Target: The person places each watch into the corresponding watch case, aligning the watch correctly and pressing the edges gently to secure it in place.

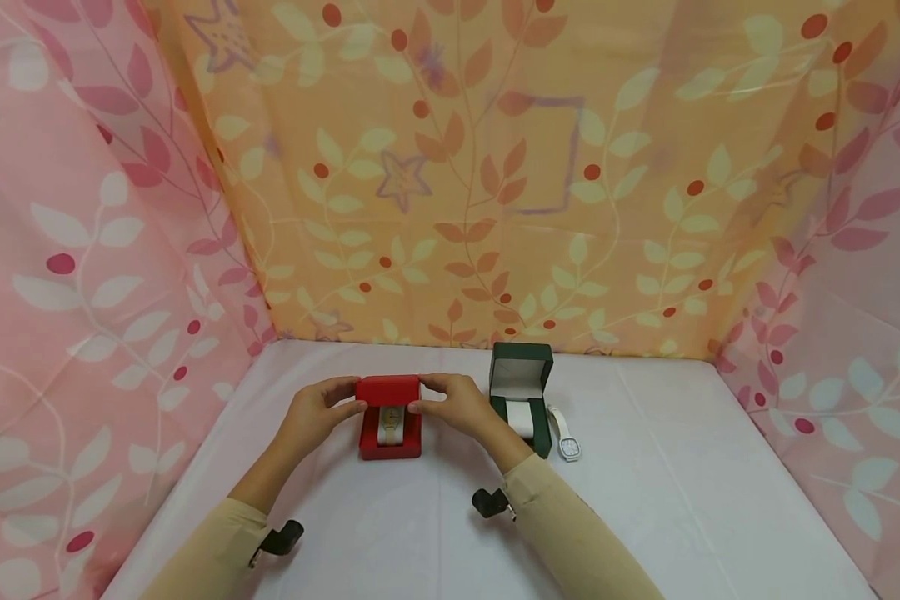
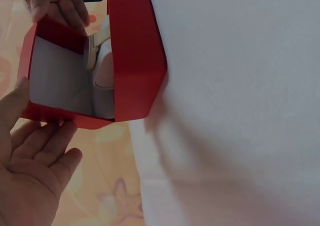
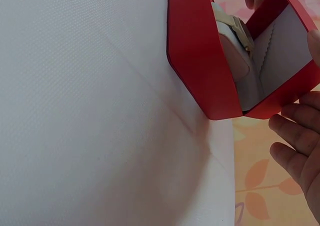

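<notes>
A red watch box [image 1: 390, 452] stands on the white-covered table with its lid [image 1: 387, 390] partly raised. My left hand [image 1: 309, 420] grips the lid's left corner, thumb at the rim and fingers along the side. At the opposite corner, my right hand [image 1: 459, 405] holds the lid the same way. Inside the box, a watch [image 1: 392, 421] with a pale strap is wrapped round a white cushion. Both wrist views show the lid's light lining [image 2: 59, 76] and the cushion [image 3: 234, 53] from the side; the watch is seen edge-on there.
To the right stands a dark green watch box [image 1: 521, 353], lid up, holding a white cushion [image 1: 520, 418]. Beside it lies a white watch [image 1: 568, 448] on the tablecloth [image 1: 667, 467]. Patterned curtains [image 1: 465, 167] enclose the back and sides.
</notes>
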Action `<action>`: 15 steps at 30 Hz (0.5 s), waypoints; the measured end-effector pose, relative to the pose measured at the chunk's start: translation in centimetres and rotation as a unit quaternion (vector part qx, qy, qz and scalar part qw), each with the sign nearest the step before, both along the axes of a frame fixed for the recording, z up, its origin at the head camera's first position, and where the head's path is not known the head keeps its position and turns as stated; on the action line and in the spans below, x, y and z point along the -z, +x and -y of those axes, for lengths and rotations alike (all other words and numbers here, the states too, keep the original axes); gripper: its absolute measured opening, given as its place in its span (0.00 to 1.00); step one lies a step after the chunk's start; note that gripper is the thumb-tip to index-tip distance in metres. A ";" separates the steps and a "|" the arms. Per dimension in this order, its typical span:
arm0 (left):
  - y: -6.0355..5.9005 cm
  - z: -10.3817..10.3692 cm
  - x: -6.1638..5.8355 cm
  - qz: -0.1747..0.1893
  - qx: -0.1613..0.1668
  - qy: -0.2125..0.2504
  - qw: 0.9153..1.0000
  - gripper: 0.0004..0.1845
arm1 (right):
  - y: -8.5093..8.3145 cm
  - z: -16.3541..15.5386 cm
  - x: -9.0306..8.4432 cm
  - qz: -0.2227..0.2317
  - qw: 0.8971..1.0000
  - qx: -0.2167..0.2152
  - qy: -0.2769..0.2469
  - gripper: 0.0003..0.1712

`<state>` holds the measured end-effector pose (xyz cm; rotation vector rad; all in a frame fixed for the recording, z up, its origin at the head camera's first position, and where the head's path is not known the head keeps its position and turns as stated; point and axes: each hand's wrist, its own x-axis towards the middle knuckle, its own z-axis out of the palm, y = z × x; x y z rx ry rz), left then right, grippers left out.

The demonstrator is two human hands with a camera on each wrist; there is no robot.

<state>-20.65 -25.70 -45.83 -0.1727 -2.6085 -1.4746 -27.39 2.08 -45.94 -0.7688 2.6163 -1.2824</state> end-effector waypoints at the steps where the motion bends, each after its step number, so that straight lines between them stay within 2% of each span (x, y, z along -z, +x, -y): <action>1: 0.0 -0.1 -0.1 0.003 -0.002 -0.003 1.000 0.31 | 0.0 0.0 0.0 0.000 1.000 0.000 -0.001 0.39; 7: 0.2 -0.3 -0.1 0.024 -0.016 -0.018 0.999 0.35 | 0.2 0.0 -0.1 0.000 1.000 0.002 -0.006 0.39; 15: 0.7 -0.5 0.7 0.028 -0.022 0.020 0.999 0.36 | 0.4 0.0 0.2 -0.012 1.000 -0.004 -0.007 0.38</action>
